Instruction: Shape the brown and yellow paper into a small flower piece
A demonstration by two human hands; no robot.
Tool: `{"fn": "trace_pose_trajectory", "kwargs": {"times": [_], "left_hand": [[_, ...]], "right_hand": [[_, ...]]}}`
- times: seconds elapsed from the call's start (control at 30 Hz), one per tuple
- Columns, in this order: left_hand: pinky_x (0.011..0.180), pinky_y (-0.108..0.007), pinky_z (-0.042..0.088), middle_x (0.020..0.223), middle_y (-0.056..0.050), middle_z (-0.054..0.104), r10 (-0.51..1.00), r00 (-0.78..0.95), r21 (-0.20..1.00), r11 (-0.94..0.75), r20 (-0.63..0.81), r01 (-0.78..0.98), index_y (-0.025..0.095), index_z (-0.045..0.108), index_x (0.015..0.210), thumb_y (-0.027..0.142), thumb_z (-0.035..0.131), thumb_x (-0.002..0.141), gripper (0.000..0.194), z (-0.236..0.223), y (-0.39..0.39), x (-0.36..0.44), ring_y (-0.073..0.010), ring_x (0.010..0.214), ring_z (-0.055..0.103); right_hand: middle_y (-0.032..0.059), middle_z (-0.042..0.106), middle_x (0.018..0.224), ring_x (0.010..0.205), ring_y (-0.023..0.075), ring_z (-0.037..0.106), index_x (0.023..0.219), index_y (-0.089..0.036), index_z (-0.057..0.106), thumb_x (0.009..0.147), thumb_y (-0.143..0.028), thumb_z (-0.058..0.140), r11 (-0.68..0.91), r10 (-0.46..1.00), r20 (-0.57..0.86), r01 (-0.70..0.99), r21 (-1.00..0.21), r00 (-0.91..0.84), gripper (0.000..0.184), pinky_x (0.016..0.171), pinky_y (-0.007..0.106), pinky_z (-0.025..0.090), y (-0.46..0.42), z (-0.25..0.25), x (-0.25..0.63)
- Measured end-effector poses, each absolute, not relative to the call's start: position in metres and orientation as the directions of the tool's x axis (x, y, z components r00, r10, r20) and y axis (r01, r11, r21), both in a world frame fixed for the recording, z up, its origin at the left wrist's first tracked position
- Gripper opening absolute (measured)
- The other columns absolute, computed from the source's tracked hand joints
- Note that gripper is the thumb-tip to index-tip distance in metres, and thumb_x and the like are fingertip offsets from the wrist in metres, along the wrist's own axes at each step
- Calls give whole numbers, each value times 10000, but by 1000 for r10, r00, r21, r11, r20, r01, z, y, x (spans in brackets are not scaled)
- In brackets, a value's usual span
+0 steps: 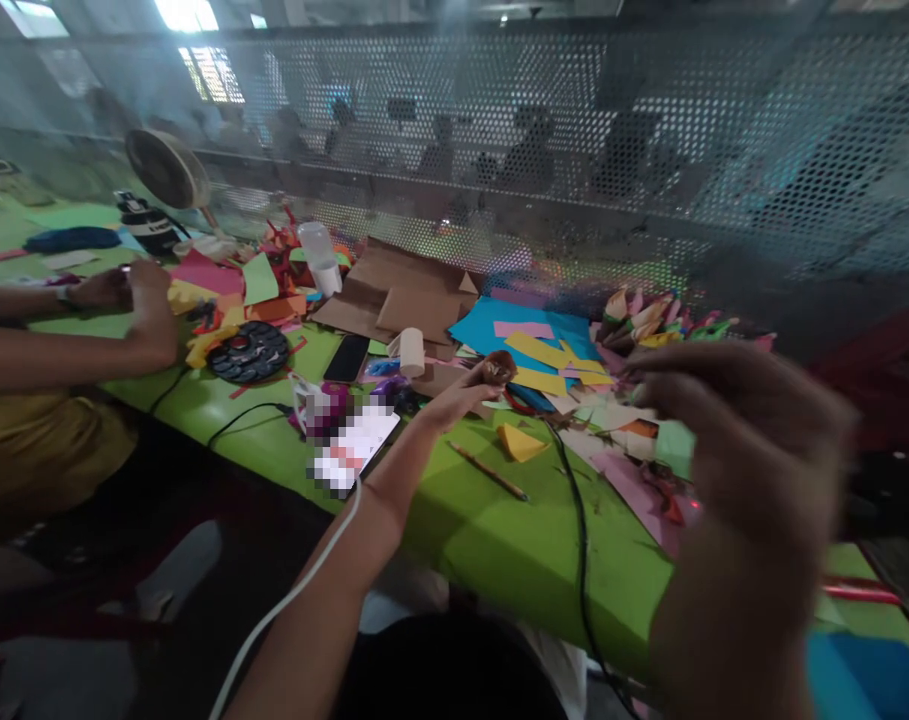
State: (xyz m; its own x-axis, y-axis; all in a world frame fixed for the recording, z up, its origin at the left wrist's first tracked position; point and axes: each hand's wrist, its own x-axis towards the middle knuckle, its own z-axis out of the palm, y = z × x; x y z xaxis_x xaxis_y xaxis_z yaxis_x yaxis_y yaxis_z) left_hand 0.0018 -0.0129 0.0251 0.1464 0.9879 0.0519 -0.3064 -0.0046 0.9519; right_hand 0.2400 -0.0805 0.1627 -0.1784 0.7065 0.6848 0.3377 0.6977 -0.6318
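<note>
A small brown piece (501, 368), curled like a cup, sits in the fingers of the wearer's left hand (469, 388), which grasps it above the middle of the counter. The right hand (761, 450) is raised close to the camera, thumb and fingers drawn together; it is blurred, and whether it holds anything cannot be told.

The counter (491, 550) is bright green and strewn with paper scraps. Just beyond the left hand, a blue sheet (466, 326) carries yellow strips (538, 380), with brown cardboard (416, 308) behind. Left of that hand are a cream roll (412, 353), a dark phone (347, 358) and, nearer the wearer, a lit device (364, 440) with a white cable (296, 590) over the left forearm. On the wearer's side of the left hand lie a folded yellow paper (520, 442) and a slim pencil-like stick (488, 470). A black cable (580, 530) runs down between the two hands; past the right hand's fingertips is a heap of colourful paper shapes (653, 318).

Well left of the left hand, another person's arms (71, 350) rest at the same counter, near a round fan (167, 170). Beyond both hands, a perforated screen (461, 100) spans the room; dim figures show through it, and bright windows (212, 72) glow at upper left.
</note>
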Motion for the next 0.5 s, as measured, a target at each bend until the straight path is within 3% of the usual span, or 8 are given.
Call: {"fn": "trace_pose_trajectory", "kwargs": {"times": [0.1, 0.23, 0.5], "left_hand": [[911, -324, 493, 1200, -62, 690, 984, 147, 954, -54, 102, -296, 251, 656, 1278, 212, 769, 682, 608, 30, -16, 1, -235, 1092, 611], [1002, -352, 446, 1219, -44, 689, 978, 162, 961, -85, 131, -263, 271, 680, 1239, 206, 783, 666, 585, 38, -21, 1, -267, 1209, 567], [1024, -365, 427, 1229, -49, 684, 971, 184, 960, -102, 153, -261, 260, 691, 1200, 239, 799, 663, 548, 33, -17, 0, -272, 1226, 553]], "right_hand": [[31, 729, 885, 778, 194, 671, 968, -240, 737, 894, -328, 634, 679, 733, 598, 401, -614, -326, 154, 671, 317, 516, -60, 155, 218], [52, 761, 989, 906, 236, 694, 1000, -244, 744, 912, -304, 568, 719, 694, 525, 506, -476, -493, 206, 786, 365, 520, -36, 136, 199], [90, 763, 989, 892, 257, 695, 1067, -229, 739, 945, -277, 517, 728, 652, 459, 669, -153, -604, 258, 743, 355, 489, -32, 116, 192]]}}
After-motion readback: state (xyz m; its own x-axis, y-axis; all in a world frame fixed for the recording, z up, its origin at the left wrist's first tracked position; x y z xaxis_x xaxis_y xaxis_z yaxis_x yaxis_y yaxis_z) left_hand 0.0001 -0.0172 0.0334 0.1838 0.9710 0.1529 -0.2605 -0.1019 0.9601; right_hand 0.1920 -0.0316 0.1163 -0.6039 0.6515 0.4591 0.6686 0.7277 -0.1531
